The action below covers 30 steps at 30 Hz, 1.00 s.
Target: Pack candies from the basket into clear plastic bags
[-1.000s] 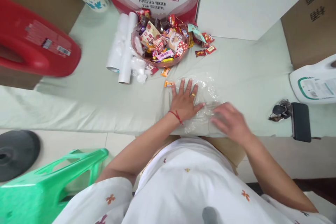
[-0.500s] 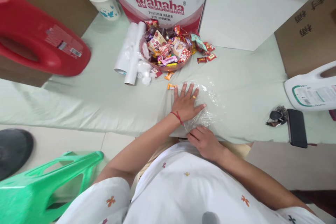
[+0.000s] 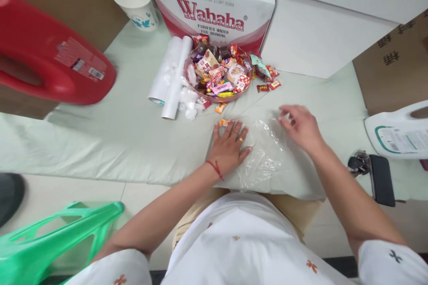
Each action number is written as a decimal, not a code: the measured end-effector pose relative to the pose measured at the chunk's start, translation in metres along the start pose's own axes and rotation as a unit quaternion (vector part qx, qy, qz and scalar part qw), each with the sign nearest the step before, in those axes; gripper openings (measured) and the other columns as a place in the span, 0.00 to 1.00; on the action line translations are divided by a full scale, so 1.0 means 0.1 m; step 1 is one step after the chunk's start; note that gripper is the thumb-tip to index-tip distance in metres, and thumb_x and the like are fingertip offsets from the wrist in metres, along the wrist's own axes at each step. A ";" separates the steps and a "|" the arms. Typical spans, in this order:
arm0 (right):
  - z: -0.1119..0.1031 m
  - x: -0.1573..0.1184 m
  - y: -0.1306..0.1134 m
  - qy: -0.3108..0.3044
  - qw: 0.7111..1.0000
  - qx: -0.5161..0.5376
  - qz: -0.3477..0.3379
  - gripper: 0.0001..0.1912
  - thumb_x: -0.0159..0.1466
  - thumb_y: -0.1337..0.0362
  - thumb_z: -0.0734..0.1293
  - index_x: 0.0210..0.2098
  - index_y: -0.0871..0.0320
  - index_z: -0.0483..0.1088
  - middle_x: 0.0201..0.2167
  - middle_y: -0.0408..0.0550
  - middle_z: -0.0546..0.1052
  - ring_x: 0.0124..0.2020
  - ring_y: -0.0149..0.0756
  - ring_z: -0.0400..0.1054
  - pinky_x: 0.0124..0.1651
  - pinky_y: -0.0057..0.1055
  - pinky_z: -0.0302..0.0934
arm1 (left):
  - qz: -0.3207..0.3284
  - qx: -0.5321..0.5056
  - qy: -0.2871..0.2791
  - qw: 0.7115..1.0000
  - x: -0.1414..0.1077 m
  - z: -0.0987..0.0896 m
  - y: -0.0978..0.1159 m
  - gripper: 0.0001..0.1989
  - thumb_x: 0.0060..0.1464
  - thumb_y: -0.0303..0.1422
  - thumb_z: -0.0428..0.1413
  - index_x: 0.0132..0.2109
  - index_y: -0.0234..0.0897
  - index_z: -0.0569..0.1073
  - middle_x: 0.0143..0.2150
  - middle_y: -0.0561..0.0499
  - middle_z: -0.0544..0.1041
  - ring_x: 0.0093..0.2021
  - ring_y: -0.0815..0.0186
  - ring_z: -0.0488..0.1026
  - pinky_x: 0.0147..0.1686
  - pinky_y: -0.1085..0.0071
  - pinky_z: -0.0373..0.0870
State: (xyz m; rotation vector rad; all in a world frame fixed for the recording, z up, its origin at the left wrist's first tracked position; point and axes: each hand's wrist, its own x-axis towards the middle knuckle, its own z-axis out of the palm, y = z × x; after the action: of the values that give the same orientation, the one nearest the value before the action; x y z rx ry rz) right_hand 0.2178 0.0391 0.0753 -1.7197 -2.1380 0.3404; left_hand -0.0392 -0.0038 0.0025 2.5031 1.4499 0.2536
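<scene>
A thin clear plastic sheet [image 3: 264,151] lies crinkled on the pale green cloth. My left hand [image 3: 229,149], with a ring and a red string bracelet, rests flat on its left side with the fingers spread. Just beyond those fingertips is an orange-wrapped candy [image 3: 224,122]. My right hand [image 3: 299,127] is over the sheet's upper right side, its fingers bent and the thumb near the index finger; blur hides whether anything is between them. A round bowl [image 3: 239,95] full of wrapped candies stands behind the hands, with white plastic rolls [image 3: 174,84] to its left.
At the back are a Wahaha box [image 3: 214,13], a white box [image 3: 304,35] and a paper cup [image 3: 137,9]. A red jug [image 3: 73,67] stands left. On the right are a white bottle [image 3: 401,133], keys [image 3: 359,163] and a phone [image 3: 382,180]. A green stool [image 3: 60,236] is lower left.
My right hand has moved from the sheet's near edge up and right to its far right side. My left hand has shifted slightly left, still flat. More of the sheet shows between them.
</scene>
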 end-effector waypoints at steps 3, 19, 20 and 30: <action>0.19 0.89 0.32 0.034 0.997 -0.066 0.026 0.27 0.64 0.56 0.69 0.60 0.59 0.69 0.52 0.60 0.77 0.53 0.56 0.68 0.61 0.54 0.59 | 0.004 0.005 -0.005 1.000 0.02 0.00 0.00 0.31 0.71 0.49 0.42 0.74 0.41 0.61 0.78 0.42 0.54 0.78 0.48 0.48 0.73 0.32 0.37; -0.23 0.56 0.06 -0.033 0.879 0.420 0.226 0.21 0.56 0.55 0.77 0.45 0.55 0.72 0.38 0.48 0.79 0.34 0.38 0.73 0.40 0.38 0.68 | 0.002 -0.021 0.000 1.000 0.02 0.00 -0.01 0.34 0.69 0.52 0.43 0.74 0.41 0.59 0.78 0.43 0.54 0.78 0.48 0.48 0.73 0.32 0.37; -0.20 0.35 0.00 -0.077 0.862 0.440 0.239 0.23 0.54 0.53 0.79 0.44 0.55 0.73 0.35 0.46 0.80 0.32 0.38 0.73 0.38 0.38 0.69 | 0.002 -0.024 0.002 1.000 0.02 -0.01 -0.01 0.33 0.70 0.51 0.42 0.74 0.41 0.60 0.78 0.43 0.54 0.78 0.49 0.48 0.73 0.32 0.37; 0.33 -0.46 -0.24 -0.154 0.940 0.235 0.195 0.18 0.65 0.48 0.68 0.47 0.53 0.72 0.37 0.48 0.82 0.35 0.42 0.76 0.38 0.36 0.67 | 0.002 -0.057 0.041 0.998 0.00 0.02 -0.09 0.29 0.70 0.32 0.40 0.75 0.34 0.56 0.76 0.41 0.60 0.78 0.53 0.49 0.74 0.38 0.39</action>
State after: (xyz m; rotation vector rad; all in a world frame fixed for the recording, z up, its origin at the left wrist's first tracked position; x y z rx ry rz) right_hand 0.1909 -0.0092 0.0487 -1.8653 -1.6814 1.1956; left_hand -0.0460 0.0002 -0.0015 2.4304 1.4184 0.4331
